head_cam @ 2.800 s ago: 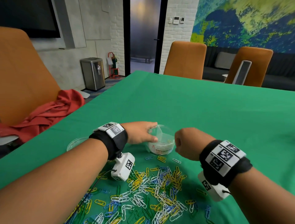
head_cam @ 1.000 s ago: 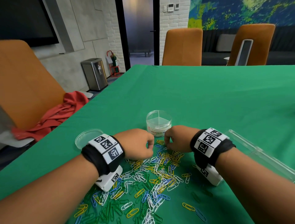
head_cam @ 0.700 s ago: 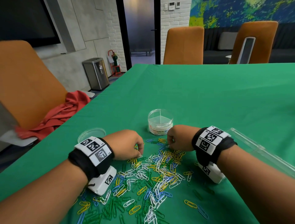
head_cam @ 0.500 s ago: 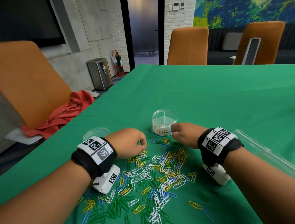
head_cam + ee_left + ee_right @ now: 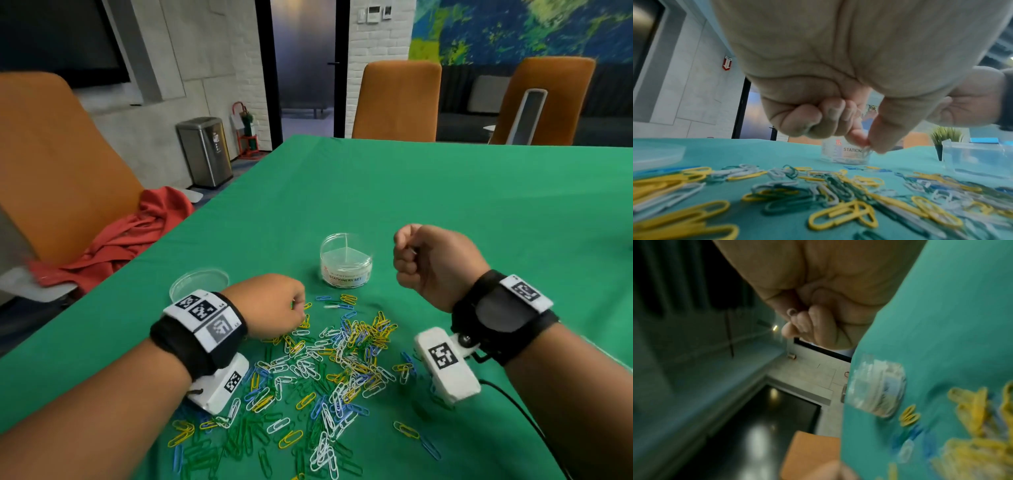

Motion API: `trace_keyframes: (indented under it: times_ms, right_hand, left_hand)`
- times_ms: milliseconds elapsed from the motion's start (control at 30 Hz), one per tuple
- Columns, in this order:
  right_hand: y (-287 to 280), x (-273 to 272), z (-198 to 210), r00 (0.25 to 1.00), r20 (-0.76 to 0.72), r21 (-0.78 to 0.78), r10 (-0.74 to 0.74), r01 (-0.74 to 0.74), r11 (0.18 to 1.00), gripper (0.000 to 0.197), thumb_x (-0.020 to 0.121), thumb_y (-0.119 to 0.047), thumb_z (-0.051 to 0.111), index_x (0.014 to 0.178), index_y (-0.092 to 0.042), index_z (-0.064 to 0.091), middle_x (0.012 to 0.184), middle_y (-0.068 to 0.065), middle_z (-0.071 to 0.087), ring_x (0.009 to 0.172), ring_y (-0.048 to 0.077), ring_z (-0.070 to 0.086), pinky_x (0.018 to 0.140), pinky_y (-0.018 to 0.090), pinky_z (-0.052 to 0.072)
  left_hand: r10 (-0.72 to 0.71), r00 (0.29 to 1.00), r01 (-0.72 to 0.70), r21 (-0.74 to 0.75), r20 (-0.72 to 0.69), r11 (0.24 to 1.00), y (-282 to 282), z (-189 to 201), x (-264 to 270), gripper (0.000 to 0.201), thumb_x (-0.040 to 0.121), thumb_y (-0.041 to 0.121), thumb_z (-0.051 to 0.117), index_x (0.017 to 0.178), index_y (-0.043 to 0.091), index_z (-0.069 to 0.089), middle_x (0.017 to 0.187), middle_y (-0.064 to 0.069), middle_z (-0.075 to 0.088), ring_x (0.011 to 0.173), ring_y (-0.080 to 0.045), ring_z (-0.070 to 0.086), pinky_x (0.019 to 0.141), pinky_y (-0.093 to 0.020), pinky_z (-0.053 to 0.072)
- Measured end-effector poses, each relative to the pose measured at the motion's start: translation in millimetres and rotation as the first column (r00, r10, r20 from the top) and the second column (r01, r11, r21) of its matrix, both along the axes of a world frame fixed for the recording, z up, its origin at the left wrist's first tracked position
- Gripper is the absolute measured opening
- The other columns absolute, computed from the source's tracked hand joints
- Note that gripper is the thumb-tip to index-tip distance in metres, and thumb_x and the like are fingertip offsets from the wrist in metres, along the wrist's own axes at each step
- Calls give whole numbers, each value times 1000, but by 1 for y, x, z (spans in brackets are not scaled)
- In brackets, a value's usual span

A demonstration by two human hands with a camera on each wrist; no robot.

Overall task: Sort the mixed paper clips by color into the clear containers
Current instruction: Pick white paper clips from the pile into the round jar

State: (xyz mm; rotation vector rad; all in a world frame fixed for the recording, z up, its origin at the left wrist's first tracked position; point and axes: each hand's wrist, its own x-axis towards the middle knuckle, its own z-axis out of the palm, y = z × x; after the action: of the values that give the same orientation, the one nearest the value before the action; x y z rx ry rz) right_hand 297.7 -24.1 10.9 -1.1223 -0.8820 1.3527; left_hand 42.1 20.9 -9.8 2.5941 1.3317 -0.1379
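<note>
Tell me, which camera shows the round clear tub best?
The head view: the tub stands whole, open, its dividers visible. The left wrist view half hides it behind the left hand; the right wrist view shows it blurred and tilted.

We've got black wristbands (image 5: 197,337) with white square-code tags on both bare forearms, plus white camera boxes (image 5: 447,365) strapped underneath.

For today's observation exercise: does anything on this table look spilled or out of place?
Yes: the paper clips lie loose and mixed across the green cloth, outside the divided clear container, whose lid lies apart to its left.
</note>
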Motion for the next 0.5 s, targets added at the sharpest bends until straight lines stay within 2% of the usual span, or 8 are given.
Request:
trace_keyframes:
  times_ms: [100, 167, 233, 267, 300, 400, 433, 500]
  right_hand:
    - [-12, 8, 10, 976, -218, -114, 14, -40, 993, 16, 83, -14, 38, 75, -12, 53, 64, 3, 45, 53, 13, 39, 41, 18, 29]
    - [-20, 9, 8, 997, -79, -164, 21, -33, 986, 19, 89, -13, 41, 80, -12, 57, 65, 3, 48, 51, 12, 41, 40, 17, 31]
    - [-27, 6, 3, 970, 238, -162, 51, -12, 987, 15, 89, -9, 48, 80, -12, 60, 62, 1, 44, 47, 11, 35, 41, 17, 24]
    - [-31, 4, -1, 884, 455, -155, 109, -42, 987, 14, 89, -10, 53, 79, -13, 62, 58, -1, 43, 45, 11, 33, 42, 18, 23]
    - [-36, 1, -2, 702, 687, -169, 189, -99, 981, 12, 89, -14, 59, 78, -16, 64, 56, -5, 44, 44, 11, 35, 43, 19, 26]
    - [-53, -16, -12, -36, 946, -318, 321, -288, 903, 13, 82, -35, 68, 89, -25, 68, 67, -10, 57, 62, 9, 53, 58, 24, 43]
    - [-59, -24, -16, -161, 931, -363, 328, -295, 884, 19, 80, -40, 69, 93, -27, 66, 75, -9, 59, 70, 12, 55, 64, 25, 46]
    - [-67, -35, -24, -232, 923, -368, 308, -291, 883, 27, 80, -45, 67, 98, -25, 61, 87, -5, 61, 79, 19, 57, 70, 28, 49]
  left_hand:
    - [141, 956, -102, -159, 257, 982, 5, 5, -4, 15, 94, 20, 49, 83, 16, 56, 68, 3, 59, 62, -15, 54, 60, -29, 44]
    - [376, 789, -123, -475, 485, 871, 1, 6, -8, 14, 97, 9, 49, 84, 10, 55, 63, -3, 58, 52, -14, 56, 47, -23, 43]
    - [588, 592, -12, -723, 552, 691, -3, 4, -13, 9, 98, 4, 52, 91, 6, 57, 67, -8, 59, 57, -18, 62, 45, -22, 47]
    - [643, 540, 37, -778, 543, 627, -4, 2, -15, 7, 99, 3, 53, 96, 4, 59, 70, -9, 60, 62, -19, 65, 48, -22, 51]
    - [674, 510, 74, -808, 534, 584, -5, 0, -17, 9, 99, 2, 52, 102, 1, 60, 72, -10, 61, 65, -21, 66, 51, -22, 54]
    - [753, 427, 128, -858, 500, 497, -9, -7, -18, 17, 100, 1, 48, 107, -5, 63, 78, -14, 64, 75, -25, 72, 59, -24, 60]
    - [794, 382, 147, -879, 473, 453, -10, -9, -18, 18, 101, 1, 46, 104, -6, 63, 78, -16, 65, 77, -28, 73, 61, -25, 60]
    - [874, 275, 195, -913, 401, 358, -9, -11, -16, 19, 100, 4, 45, 97, -5, 62, 76, -18, 64, 75, -31, 73, 61, -28, 60]
